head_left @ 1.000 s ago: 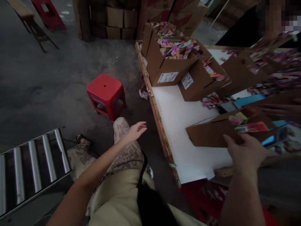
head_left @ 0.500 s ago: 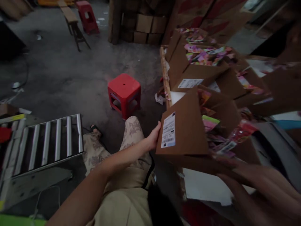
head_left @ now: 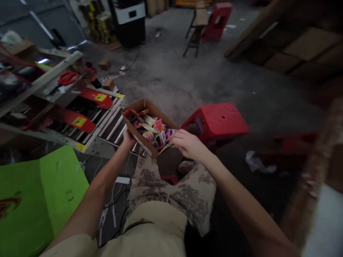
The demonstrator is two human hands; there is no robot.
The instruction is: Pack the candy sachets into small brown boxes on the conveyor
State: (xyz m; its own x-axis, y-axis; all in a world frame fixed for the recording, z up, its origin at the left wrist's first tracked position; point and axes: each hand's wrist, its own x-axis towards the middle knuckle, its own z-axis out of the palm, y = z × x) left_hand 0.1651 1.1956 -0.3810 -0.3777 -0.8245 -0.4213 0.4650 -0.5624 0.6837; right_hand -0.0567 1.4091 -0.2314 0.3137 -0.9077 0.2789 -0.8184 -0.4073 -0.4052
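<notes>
A small brown cardboard box point(head_left: 142, 109) full of several colourful packets point(head_left: 150, 127) is held out in front of me over my knees. My left hand point(head_left: 128, 136) grips its near left side from below. My right hand point(head_left: 186, 142) is closed on its right edge, fingers curled at the packets. The box sits tilted just in front of the metal roller conveyor point(head_left: 111, 123).
A red plastic stool point(head_left: 218, 119) stands on the concrete floor right of the box. Green sheet point(head_left: 40, 196) lies at lower left. A machine frame with red parts point(head_left: 72, 119) is at left. A bench and another red stool point(head_left: 217, 19) stand far back. The table edge point(head_left: 316, 185) blurs at right.
I have turned left from the table, carrying the box of packets away from it toward the roller conveyor; both hands now hold the box.
</notes>
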